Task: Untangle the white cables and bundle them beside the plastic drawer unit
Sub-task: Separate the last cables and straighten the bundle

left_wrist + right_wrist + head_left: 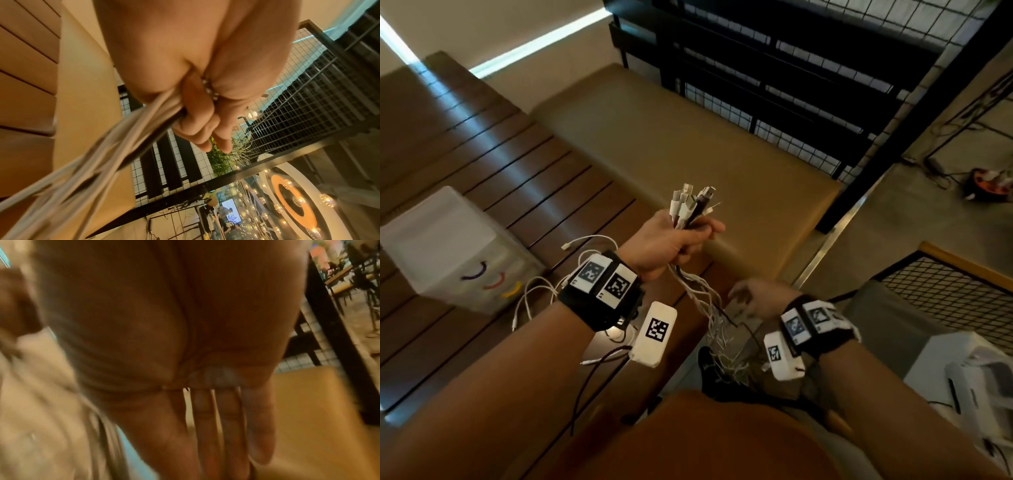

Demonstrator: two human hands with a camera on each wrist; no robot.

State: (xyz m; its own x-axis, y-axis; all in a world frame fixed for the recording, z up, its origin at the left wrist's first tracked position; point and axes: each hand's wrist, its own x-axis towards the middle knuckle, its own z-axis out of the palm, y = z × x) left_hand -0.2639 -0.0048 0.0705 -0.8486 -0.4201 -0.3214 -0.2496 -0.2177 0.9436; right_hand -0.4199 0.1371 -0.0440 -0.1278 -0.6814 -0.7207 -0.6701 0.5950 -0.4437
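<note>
My left hand [681, 240] is raised over the table edge and grips a bunch of white cables [709, 301] near their plugs [690, 202], which stick up out of the fist; one dark cable runs among them. The cords hang down in a tangle toward the floor. In the left wrist view the fingers [197, 120] curl round the cords [115, 149]. My right hand [760, 298] is lower, blurred, fingers straight [224, 426], just right of the hanging cords and holding nothing. More white cable [534, 294] lies loose beside the plastic drawer unit [452, 250].
The drawer unit stands on a dark slatted wooden table [493, 161]. A tan padded bench [688, 137] lies beyond, backed by a black wire-mesh railing [808, 85]. A wire basket [945, 284] and white items [969, 383] sit at right. Cables and an orange reel [986, 181] lie on the floor.
</note>
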